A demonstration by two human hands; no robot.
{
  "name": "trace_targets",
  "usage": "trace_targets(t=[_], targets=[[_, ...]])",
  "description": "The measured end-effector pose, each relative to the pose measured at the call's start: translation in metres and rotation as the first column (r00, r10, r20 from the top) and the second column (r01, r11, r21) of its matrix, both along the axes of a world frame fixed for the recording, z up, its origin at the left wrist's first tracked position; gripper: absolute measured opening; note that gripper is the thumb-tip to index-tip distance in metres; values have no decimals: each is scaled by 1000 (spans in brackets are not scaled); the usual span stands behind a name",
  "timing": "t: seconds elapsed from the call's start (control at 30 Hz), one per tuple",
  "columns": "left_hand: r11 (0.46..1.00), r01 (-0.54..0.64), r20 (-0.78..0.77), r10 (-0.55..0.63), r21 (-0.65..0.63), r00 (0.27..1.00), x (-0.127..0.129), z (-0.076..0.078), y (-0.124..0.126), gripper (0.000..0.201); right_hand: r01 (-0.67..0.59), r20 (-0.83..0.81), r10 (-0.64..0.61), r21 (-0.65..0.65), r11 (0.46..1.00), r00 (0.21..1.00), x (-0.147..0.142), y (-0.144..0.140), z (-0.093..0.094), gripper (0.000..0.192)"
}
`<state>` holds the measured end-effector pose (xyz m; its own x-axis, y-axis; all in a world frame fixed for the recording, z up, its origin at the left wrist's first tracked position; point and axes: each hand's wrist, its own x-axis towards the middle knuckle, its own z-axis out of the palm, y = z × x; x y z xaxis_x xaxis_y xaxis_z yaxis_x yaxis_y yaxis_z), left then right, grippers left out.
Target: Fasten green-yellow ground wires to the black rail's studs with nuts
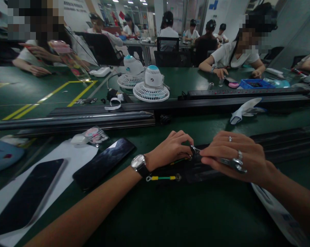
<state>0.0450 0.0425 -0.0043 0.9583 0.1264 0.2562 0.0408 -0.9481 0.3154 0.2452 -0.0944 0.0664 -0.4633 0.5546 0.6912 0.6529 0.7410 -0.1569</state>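
My right hand (235, 151) is closed round a small metal wrench (238, 166). One end of the wrench sticks out below the fingers, while its other end reaches the tip of my left hand. My left hand (170, 151) has its thumb and fingers pinched together at that end. What they grip there is too small and dark to make out. Under both hands lies a black strip-like part (201, 172). A short green-and-yellow wire (163, 178) with a ring terminal extends left from this part, and a second yellow-green wire (179, 161) is partly hidden by my left hand.
Two phones (106, 163) lie to the left, one on white paper (79, 156). Long black bars (119, 118) cross the table beyond my hands. Two white fans (151, 85), a glove (244, 109) and a blue tray (255, 84) are farther back. Co-workers sit opposite.
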Motion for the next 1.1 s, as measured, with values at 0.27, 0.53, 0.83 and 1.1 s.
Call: trace_targets(t=[0.27,0.53,0.83,1.1], targets=[[999,45,39,-44,-13,998,-4,-3,0,12,-13,-5,13,8,1000,1000,1,2,-2,6],[986,10,55,-1,-166,999,0,-18,2,7,-6,7,6,-19,1000,1000,1,3,-5,6],[958,31,50,-18,-284,999,2,-22,5,11,-5,8,5,-54,999,1000,-1,3,-4,6],[949,51,43,-40,-311,998,-1,-19,4,23,128,-49,-152,-330,935,987,-3,-11,4,10]])
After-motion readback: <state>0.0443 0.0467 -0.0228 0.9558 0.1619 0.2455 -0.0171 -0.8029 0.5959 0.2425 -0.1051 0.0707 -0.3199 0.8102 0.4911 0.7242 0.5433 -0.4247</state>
